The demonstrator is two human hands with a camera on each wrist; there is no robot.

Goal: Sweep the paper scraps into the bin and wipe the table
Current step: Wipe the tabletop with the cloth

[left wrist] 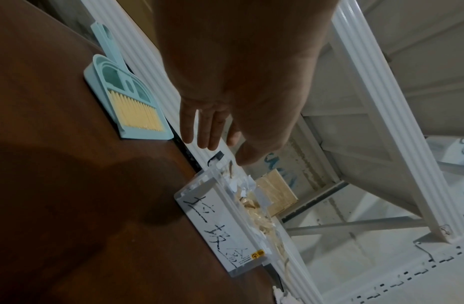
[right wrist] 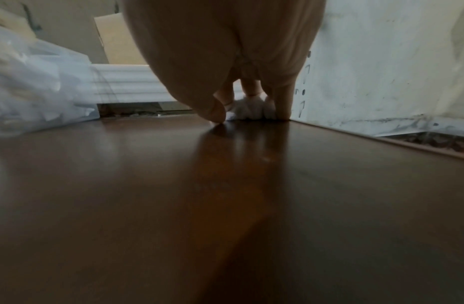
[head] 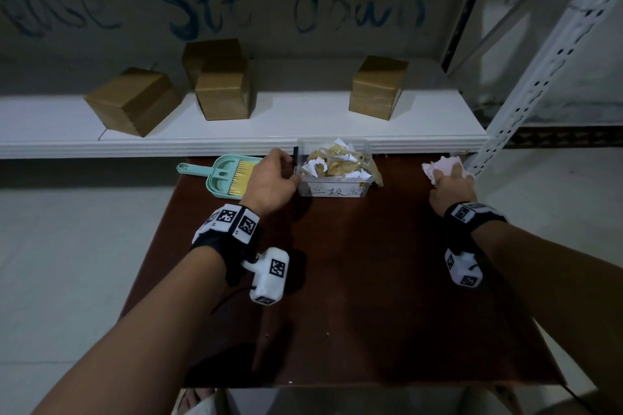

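Observation:
A clear plastic bin (head: 333,191) (left wrist: 220,226) full of paper scraps (head: 337,163) stands at the far edge of the dark brown table (head: 354,280). My left hand (head: 291,167) (left wrist: 220,148) is at the bin's left end with its fingers fairly straight and the thumb by the rim, holding nothing. At the far right corner my right hand (head: 448,175) (right wrist: 250,118) bears down on a bunched white cloth (head: 435,167) (right wrist: 251,111), fingers bent over it and the thumb tip on the table. No scraps show on the tabletop.
A teal dustpan (head: 219,182) (left wrist: 103,78) with a yellow-bristled brush (head: 239,177) lies left of the bin. Behind the table a white shelf (head: 236,145) carries several cardboard boxes (head: 222,91). A perforated shelf post (head: 539,77) stands beside the right hand.

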